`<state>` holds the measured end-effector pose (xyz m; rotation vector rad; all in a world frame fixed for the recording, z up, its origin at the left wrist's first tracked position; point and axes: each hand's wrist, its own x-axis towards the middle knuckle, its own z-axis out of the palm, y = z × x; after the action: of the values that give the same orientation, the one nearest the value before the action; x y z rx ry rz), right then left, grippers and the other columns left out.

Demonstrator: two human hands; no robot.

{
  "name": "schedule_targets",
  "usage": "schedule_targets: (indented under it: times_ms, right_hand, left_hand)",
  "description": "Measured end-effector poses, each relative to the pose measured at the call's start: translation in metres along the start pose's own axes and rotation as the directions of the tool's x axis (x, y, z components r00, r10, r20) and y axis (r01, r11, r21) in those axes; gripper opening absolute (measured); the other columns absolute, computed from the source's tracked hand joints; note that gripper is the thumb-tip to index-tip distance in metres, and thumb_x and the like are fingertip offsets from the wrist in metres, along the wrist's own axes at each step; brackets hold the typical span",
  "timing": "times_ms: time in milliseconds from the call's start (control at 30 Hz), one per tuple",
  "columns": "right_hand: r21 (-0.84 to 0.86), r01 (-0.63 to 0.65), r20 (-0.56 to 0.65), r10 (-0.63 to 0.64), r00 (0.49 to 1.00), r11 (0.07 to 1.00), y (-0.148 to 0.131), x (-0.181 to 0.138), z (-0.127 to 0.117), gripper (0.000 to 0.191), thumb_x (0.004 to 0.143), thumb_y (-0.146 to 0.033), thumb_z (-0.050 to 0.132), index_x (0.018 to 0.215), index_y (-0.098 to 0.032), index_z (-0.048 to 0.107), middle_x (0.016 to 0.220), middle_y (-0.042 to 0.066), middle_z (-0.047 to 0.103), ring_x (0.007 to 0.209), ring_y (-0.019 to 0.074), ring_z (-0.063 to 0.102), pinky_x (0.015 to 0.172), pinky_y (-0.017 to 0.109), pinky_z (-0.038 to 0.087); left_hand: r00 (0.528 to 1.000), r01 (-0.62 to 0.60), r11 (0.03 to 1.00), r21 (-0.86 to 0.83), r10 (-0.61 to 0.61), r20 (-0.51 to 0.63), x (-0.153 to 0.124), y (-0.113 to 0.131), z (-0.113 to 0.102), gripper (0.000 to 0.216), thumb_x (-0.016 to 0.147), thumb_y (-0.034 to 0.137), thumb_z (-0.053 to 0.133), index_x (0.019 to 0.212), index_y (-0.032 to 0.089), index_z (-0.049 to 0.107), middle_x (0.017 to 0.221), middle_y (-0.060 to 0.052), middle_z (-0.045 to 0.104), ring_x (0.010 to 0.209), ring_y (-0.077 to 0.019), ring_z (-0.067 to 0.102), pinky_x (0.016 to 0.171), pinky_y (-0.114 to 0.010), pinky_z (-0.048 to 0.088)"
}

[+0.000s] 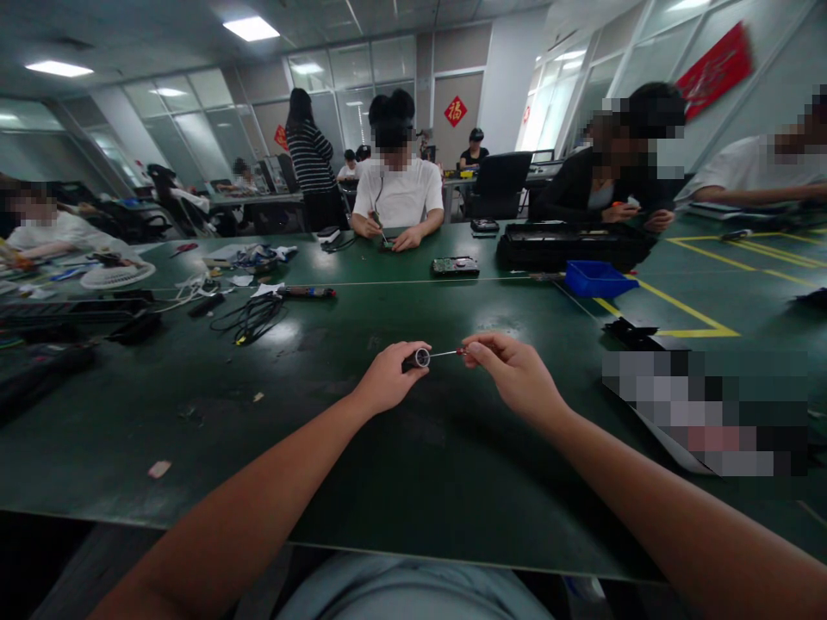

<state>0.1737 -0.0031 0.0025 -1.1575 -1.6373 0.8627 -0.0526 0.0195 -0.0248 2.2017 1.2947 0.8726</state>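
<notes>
My left hand (386, 379) is closed around a small black cylindrical part with a silver ring end (419, 358), held just above the dark green table (362, 448). My right hand (513, 372) pinches a thin screwdriver with a red handle (452, 352). Its metal tip points left into the ring end of the part. Both forearms reach in from the bottom of the head view.
A blue bin (598, 279) and black cases (562, 245) stand at the far right. A circuit board (456, 266) lies mid-table. Cables (249, 317) and tools lie at the left. A person in white (397, 194) works opposite; others sit around.
</notes>
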Motion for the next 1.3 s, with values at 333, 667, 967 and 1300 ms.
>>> schedule_targets:
  times_ms: [333,667,967,1300]
  right_hand:
    - [0.448,-0.178,-0.05,0.224,0.973,0.876,0.01,0.005,0.009,0.035,0.092,-0.055,0.053,0.09,-0.021,0.063,0.076,0.005,0.063,0.072,0.02,0.064,0.077,0.04,0.058]
    - [0.518,-0.159,-0.15,0.273,0.95,0.84,0.014,0.008,0.008,0.029,0.091,-0.048,0.059,0.086,-0.02,0.066,0.078,0.003,0.062,0.073,0.017,0.061,0.074,0.035,0.056]
    - [0.242,-0.061,-0.155,0.1,0.983,0.968,0.013,0.005,0.008,0.035,0.092,-0.052,0.054,0.092,-0.019,0.065,0.082,0.005,0.068,0.073,0.0178,0.064,0.073,0.037,0.053]
    - [-0.08,0.016,-0.154,-0.028,0.988,0.997,-0.004,-0.003,0.004,0.035,0.096,-0.048,0.049,0.094,-0.018,0.067,0.077,0.005,0.07,0.071,0.0188,0.066,0.07,0.033,0.05]
  left_hand:
    - [0.992,-0.123,0.992,0.01,0.123,0.031,-0.001,0.006,-0.004,0.036,0.089,0.019,0.066,0.124,0.025,0.062,0.119,-0.003,0.067,0.11,-0.0214,0.058,0.099,-0.038,0.043]
    - [0.998,-0.063,0.997,0.054,0.061,0.034,0.0,0.006,-0.003,0.037,0.088,0.026,0.068,0.125,0.024,0.063,0.115,-0.004,0.069,0.104,-0.0227,0.06,0.094,-0.039,0.045]
    - [0.998,-0.059,0.996,0.063,0.056,0.039,0.0,0.006,-0.002,0.039,0.089,0.029,0.068,0.127,0.025,0.063,0.121,-0.004,0.068,0.109,-0.0238,0.061,0.1,-0.041,0.043]
    - [0.998,-0.04,0.996,0.083,0.036,0.05,-0.001,0.008,-0.002,0.046,0.088,0.028,0.07,0.133,0.026,0.059,0.114,-0.004,0.069,0.101,-0.0228,0.06,0.094,-0.04,0.044]
